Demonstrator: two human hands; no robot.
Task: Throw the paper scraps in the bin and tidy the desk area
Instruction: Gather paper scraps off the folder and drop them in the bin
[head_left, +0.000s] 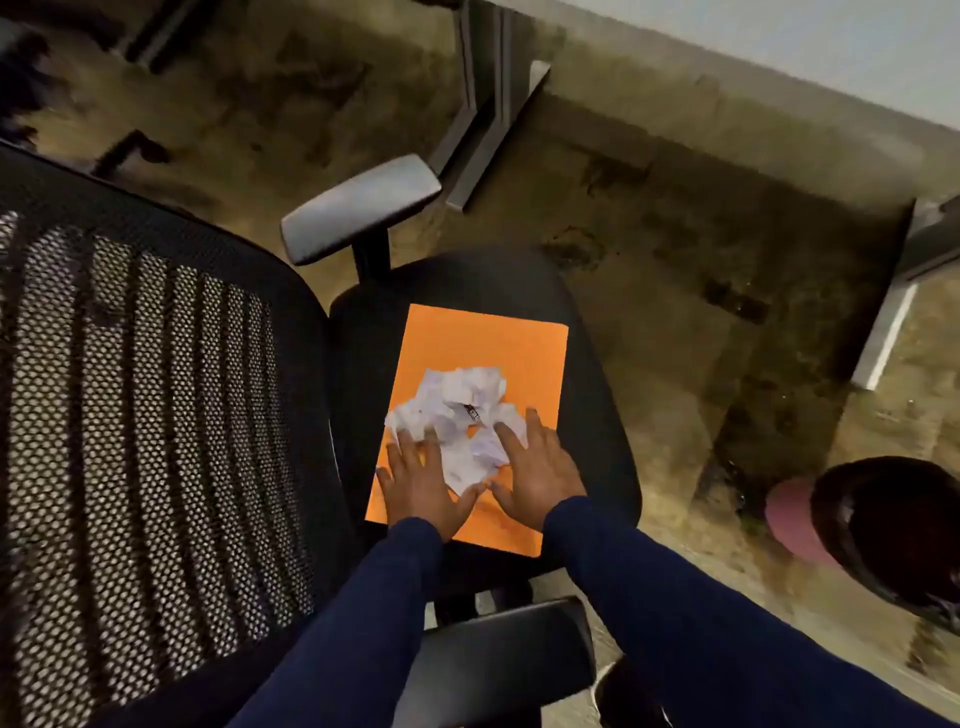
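Head | left hand (422, 488), right hand (537, 480) spread flat on paper scraps (460, 415) | bin (883, 530) cut off

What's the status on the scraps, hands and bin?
Left hand and right hand open, flanking scraps. Scraps piled on orange sheet on chair seat, not lifted. Bin on floor, right; path clear.
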